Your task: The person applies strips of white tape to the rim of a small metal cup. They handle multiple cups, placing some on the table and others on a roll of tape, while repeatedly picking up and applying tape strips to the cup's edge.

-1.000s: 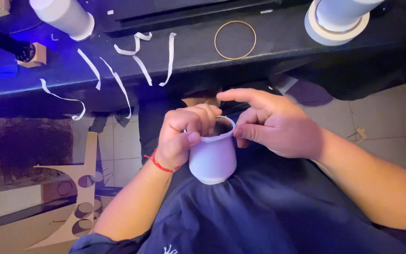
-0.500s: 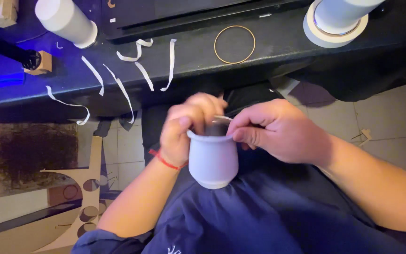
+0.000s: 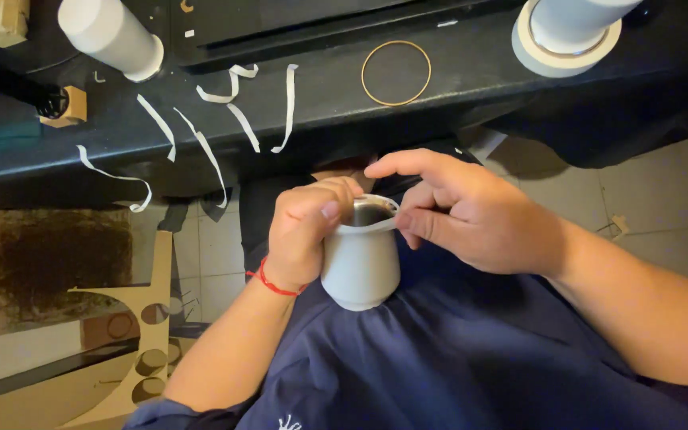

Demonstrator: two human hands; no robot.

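Head view: you hold a pale grey cup [image 3: 360, 267] over your lap, just below the black bench [image 3: 471, 87] edge. Your left hand [image 3: 304, 235] is wrapped shut around the cup's side at 9 o'clock, thumb hooked over the rim. Your right hand [image 3: 471, 219] sits at 3 o'clock of the rim, thumb and middle fingers pinched shut on a white strip [image 3: 382, 226] that lies along the lip, forefinger stretched out above the mouth.

To do this well, I judge you should keep the left grip firm and low so the cup does not roll, and press the strip flat against the rim with the right thumb, working round a little at a time so it lies without wrinkles. Turn the cup with the left hand rather than reaching over the mouth.

Around you: loose white strips [image 3: 224, 119] hang off the bench edge at 11 o'clock of the cup, near enough to brush a raised hand. A thin ring [image 3: 396, 73] lies flat on the bench at 12 o'clock. A white cylinder [image 3: 109, 36] stands at 10 o'clock, and a tape roll [image 3: 567, 48] with another cylinder set in it at 1 o'clock, both well apart from the cup. A wooden cut-out panel [image 3: 149, 326] leans on the floor at 8 o'clock. Nothing stands between your hands and the cup.
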